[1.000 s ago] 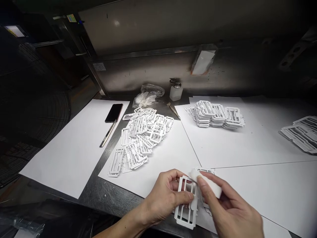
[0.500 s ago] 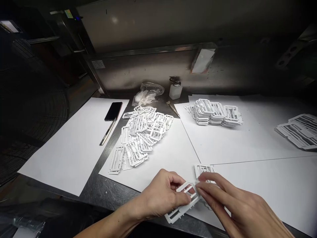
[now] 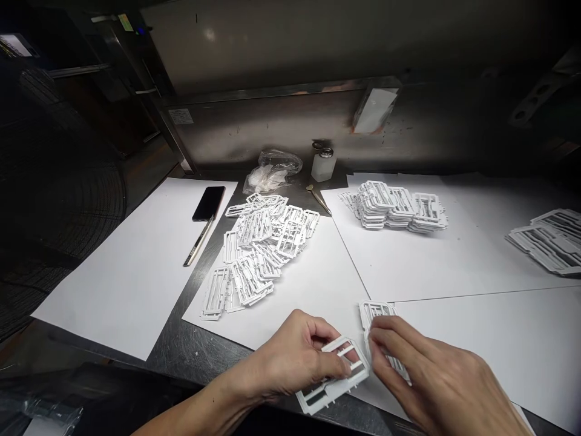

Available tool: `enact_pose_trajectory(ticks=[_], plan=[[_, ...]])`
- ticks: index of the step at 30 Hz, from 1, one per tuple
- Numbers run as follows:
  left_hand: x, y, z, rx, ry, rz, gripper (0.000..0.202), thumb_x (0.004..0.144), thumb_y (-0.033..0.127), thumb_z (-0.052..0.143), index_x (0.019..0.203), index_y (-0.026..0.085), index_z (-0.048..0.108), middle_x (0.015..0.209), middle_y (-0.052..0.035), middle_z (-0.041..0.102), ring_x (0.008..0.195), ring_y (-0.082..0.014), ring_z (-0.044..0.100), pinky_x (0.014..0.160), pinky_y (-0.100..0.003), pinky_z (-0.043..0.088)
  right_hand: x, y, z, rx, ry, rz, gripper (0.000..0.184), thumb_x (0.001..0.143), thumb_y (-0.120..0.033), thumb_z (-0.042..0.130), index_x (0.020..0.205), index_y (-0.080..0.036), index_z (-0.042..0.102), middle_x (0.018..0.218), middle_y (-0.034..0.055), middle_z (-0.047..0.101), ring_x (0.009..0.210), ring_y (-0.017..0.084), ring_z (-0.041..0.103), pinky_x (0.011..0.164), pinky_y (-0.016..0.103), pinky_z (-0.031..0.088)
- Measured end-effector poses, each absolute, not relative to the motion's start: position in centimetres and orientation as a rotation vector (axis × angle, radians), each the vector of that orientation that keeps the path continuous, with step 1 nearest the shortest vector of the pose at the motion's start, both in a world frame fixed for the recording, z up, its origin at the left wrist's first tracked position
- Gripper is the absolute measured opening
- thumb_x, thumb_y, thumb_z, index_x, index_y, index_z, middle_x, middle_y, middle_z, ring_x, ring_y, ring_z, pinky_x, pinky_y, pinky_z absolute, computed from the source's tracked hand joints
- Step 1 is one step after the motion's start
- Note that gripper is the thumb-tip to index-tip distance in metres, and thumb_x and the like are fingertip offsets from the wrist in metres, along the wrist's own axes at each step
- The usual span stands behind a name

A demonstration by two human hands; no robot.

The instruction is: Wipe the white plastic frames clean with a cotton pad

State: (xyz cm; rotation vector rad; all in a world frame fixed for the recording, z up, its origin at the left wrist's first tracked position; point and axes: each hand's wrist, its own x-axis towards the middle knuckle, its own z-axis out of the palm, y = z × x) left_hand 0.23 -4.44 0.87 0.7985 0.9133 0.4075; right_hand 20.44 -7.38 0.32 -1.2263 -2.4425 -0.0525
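My left hand [image 3: 290, 362] pinches a white plastic frame [image 3: 333, 375], held nearly flat just above the table's near edge. My right hand [image 3: 436, 378] lies beside it with fingers curled, its fingertips against the frame's right end and over a second white frame [image 3: 376, 311] lying on the paper. Whether anything is tucked under the right palm is hidden. A loose heap of the same frames [image 3: 261, 248] lies further back to the left, and a tidy stack [image 3: 397, 209] sits at the back right.
White paper sheets [image 3: 131, 272] cover the steel bench. A black phone [image 3: 209, 203] and a pen [image 3: 198, 242] lie at left. A plastic bag [image 3: 272, 172], a small white bottle [image 3: 323, 165] and tweezers [image 3: 319, 201] stand at the back. More frames [image 3: 547, 242] lie far right.
The frame in my left hand has tipped from upright to almost flat and sunk toward the table. The white pad seen in my right hand a second ago no longer shows.
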Motion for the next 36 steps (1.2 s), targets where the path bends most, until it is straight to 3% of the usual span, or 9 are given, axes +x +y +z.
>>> enact_pose_trajectory(ticks=[5,10,13,22,27,32,36], plan=[[0.1,-4.0,1.3,0.717,0.887,0.412,0.014,0.058,0.016,0.068,0.070,0.009,0.066,0.057,0.0006,0.055,0.045,-0.0039,0.039,0.043,-0.018,0.026,22.4,-7.6,0.3,-1.390,-2.363,0.021,0.028,0.103,-0.035,0.033,0.093,-0.022,0.055,0.090,-0.0007,0.058,0.052,0.014,0.057,0.041,0.029,0.038],[0.1,-4.1,1.3,0.740,0.889,0.368,0.015,0.058,0.019,0.070,0.069,0.011,0.064,0.055,0.0022,0.052,0.046,-0.0049,0.040,0.043,-0.018,0.026,21.0,-7.3,2.0,-1.340,-2.365,0.677,0.027,0.103,-0.031,0.035,0.094,-0.024,0.059,0.092,0.0032,0.058,0.067,0.018,0.060,0.054,0.026,0.047],[0.0,-4.3,1.2,0.775,0.901,0.333,0.017,0.056,0.020,0.071,0.069,0.011,0.064,0.052,0.0028,0.052,0.045,-0.0059,0.042,0.043,-0.019,0.028,20.2,-7.1,2.9,-1.293,-2.339,0.895,0.032,0.103,-0.031,0.034,0.087,-0.023,0.060,0.085,0.0043,0.059,0.065,0.018,0.059,0.057,0.026,0.048],[-0.3,-4.0,1.2,0.733,0.863,0.317,0.021,0.054,0.022,0.076,0.068,0.010,0.066,0.051,0.0020,0.054,0.043,-0.0059,0.042,0.042,-0.019,0.028,20.2,-6.6,2.6,-1.309,-2.415,0.790,0.032,0.103,-0.032,0.032,0.082,-0.024,0.055,0.075,0.0003,0.055,0.055,0.015,0.054,0.051,0.026,0.040],[-0.5,-3.9,1.0,0.718,0.805,0.372,0.022,0.066,0.029,0.072,0.072,0.008,0.068,0.052,0.0019,0.050,0.043,-0.0034,0.038,0.043,-0.018,0.024,21.6,-7.6,0.6,-1.462,-2.248,0.598,0.039,0.102,-0.042,0.039,0.069,-0.023,0.047,0.057,-0.0040,0.047,0.043,0.014,0.046,0.041,0.027,0.031],[-0.4,-4.1,0.9,0.655,0.798,0.363,0.039,0.080,0.045,0.058,0.083,0.007,0.068,0.050,0.0022,0.047,0.040,-0.0033,0.037,0.041,-0.017,0.024,21.8,-9.1,0.2,-1.519,-2.018,1.246,0.040,0.102,-0.048,0.036,0.075,-0.023,0.052,0.071,-0.0020,0.054,0.063,0.016,0.054,0.057,0.025,0.041],[-0.2,-4.2,0.4,0.589,0.796,0.387,0.038,0.081,0.046,0.055,0.081,0.009,0.063,0.054,0.0004,0.051,0.041,-0.0043,0.040,0.042,-0.016,0.027,20.6,-8.8,0.5,-1.441,-1.928,1.401,0.038,0.100,-0.050,0.039,0.080,-0.022,0.056,0.080,0.0000,0.057,0.072,0.018,0.056,0.066,0.024,0.043]])
